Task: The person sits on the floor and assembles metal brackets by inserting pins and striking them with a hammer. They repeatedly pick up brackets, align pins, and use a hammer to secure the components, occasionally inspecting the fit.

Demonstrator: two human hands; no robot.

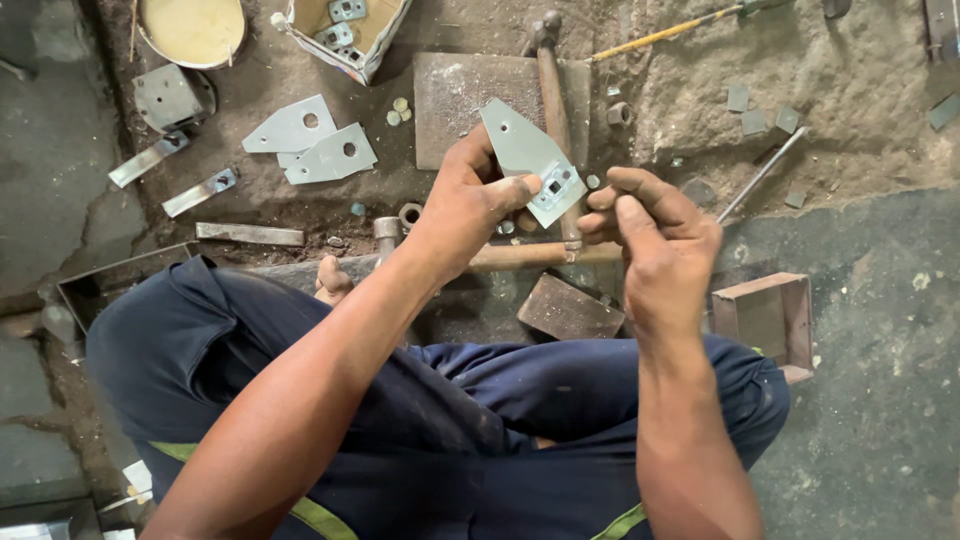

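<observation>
My left hand (468, 200) holds a flat grey metal plate (520, 145) with a hole near its pointed top; the thumb presses a small square metal bracket (555, 185) against the plate's lower end. My right hand (655, 235) is curled just to the right of the bracket, fingertips pinched close to it; whether a small part sits between them is hidden. Both hands hover above a hammer (555, 100) that lies on a square steel block (450, 100) on the ground.
Two more cut plates (315, 140) lie at the left with metal strips (200, 192). A cardboard box of brackets (345, 30) and a bowl (192, 28) stand at the top. A small metal tray (765, 315) sits right; nuts and washers are scattered.
</observation>
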